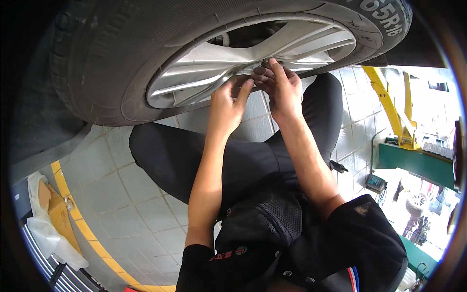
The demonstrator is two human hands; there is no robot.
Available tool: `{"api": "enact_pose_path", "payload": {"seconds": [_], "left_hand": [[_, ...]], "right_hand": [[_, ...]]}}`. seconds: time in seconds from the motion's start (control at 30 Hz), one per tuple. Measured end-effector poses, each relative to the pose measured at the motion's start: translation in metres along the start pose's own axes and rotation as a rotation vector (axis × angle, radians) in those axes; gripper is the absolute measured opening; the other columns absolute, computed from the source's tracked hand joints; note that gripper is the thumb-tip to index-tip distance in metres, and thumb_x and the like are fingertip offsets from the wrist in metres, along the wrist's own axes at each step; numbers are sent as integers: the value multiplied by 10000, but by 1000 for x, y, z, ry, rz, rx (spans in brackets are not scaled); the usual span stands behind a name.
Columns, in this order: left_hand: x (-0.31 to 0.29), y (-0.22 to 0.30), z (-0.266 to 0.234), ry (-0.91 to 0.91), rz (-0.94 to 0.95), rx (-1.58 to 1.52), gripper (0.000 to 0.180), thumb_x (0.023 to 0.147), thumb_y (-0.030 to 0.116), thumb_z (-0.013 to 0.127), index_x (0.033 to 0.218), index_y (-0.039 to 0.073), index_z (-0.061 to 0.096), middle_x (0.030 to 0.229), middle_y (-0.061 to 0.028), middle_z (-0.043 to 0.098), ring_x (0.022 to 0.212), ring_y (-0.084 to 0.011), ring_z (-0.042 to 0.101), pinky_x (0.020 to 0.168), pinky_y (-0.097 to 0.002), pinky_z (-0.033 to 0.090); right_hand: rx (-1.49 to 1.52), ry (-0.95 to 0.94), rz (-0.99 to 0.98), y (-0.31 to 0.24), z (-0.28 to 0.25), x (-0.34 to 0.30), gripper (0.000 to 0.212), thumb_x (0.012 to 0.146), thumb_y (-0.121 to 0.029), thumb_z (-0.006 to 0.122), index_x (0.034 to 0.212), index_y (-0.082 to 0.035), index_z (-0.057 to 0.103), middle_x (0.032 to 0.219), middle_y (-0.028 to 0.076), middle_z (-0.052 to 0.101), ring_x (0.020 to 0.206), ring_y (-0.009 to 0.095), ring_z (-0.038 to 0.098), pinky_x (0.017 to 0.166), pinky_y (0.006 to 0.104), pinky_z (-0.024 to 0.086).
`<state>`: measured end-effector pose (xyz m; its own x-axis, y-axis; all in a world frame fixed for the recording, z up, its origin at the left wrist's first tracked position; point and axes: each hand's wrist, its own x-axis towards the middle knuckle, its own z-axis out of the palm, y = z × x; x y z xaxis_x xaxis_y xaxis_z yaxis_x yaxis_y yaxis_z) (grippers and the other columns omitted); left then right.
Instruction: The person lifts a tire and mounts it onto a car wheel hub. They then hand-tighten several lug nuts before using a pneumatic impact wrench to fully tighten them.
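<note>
A silver alloy wheel rim (194, 73) with a black tyre (112, 63) around it fills the top of the view. Both my hands meet at the middle of the wheel. My left hand (227, 107) has its fingers bent and its thumb up against the hub area. Close beside it, my right hand (284, 92) is closed, fingers curled and fingertips at the wheel's centre. The fingertips look dark. Whatever sits between them is too small or hidden to make out.
My legs in black trousers (180, 151) are bent beneath the wheel on a tiled floor (107, 187). A yellow lift arm (389, 100) stands at right above a green frame (418, 168). Cardboard (63, 219) with plastic wrap lies at left by a yellow floor line (90, 236).
</note>
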<state>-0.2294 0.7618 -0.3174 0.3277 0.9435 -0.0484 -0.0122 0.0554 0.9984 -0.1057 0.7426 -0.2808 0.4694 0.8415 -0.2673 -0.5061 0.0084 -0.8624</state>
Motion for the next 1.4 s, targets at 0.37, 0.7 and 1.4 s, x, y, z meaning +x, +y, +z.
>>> {"api": "enact_pose_path", "payload": {"seconds": [0.37,0.7,1.4], "left_hand": [[23,13,15,-102,-105,-467,333,913,313,590,973,-11,635,877,-38,643,792,-75,571,736,-228,452],[24,31,37,113,-87,-250,220,851,218,686,855,0,651,747,6,594,646,-57,499,597,-203,384],[23,23,62,322,-9,-392,180,821,86,701,907,-66,659,804,-60,659,710,-89,590,661,-213,455]], "right_hand": [[197,-127,123,1,2,-1,280,951,-281,522,970,-4,557,774,51,605,657,160,574,637,294,487],[374,-136,241,0,-7,2,238,961,-261,500,1024,-37,549,918,32,607,830,143,579,781,298,467],[381,-46,369,-3,-9,9,202,882,-282,611,791,-102,594,743,-23,569,680,91,510,645,268,422]]}}
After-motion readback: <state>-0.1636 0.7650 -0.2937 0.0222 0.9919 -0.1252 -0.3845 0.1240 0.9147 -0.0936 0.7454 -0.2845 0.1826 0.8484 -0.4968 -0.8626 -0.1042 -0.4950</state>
